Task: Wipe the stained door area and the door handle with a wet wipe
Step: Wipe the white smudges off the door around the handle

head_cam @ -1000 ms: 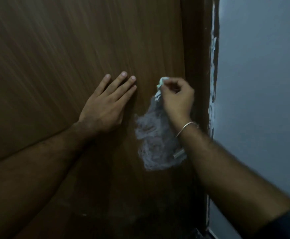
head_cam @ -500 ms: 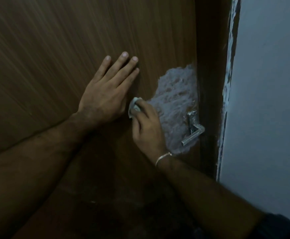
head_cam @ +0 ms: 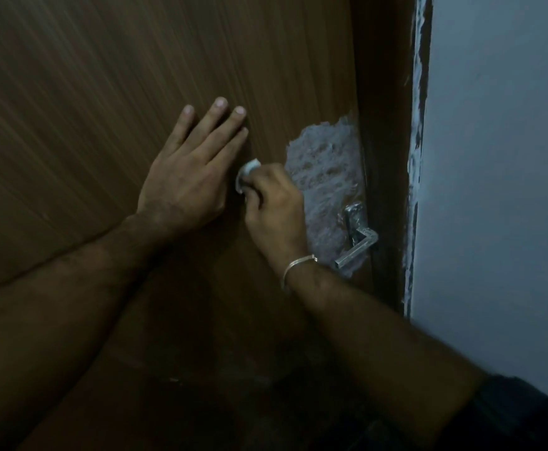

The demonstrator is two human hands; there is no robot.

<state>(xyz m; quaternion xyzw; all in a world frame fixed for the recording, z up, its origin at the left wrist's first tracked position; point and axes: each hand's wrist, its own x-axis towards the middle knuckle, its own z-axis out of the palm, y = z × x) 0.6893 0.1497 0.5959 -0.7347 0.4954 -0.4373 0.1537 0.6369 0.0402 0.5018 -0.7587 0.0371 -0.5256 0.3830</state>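
Since half a second ago little has shifted; right hand [head_cam: 274, 209] stays curled, gripping the wadded wet wipe [head_cam: 246, 177] against the wooden door [head_cam: 103, 92]; left hand [head_cam: 189, 170] lies flat at 9 o'clock; white stain [head_cam: 323, 177] and metal door handle [head_cam: 357, 239] sit at 3 o'clock.

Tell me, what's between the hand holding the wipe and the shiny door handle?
In the head view, the whitish stained patch on the door lies between the right hand, which holds the wet wipe, and the door handle.
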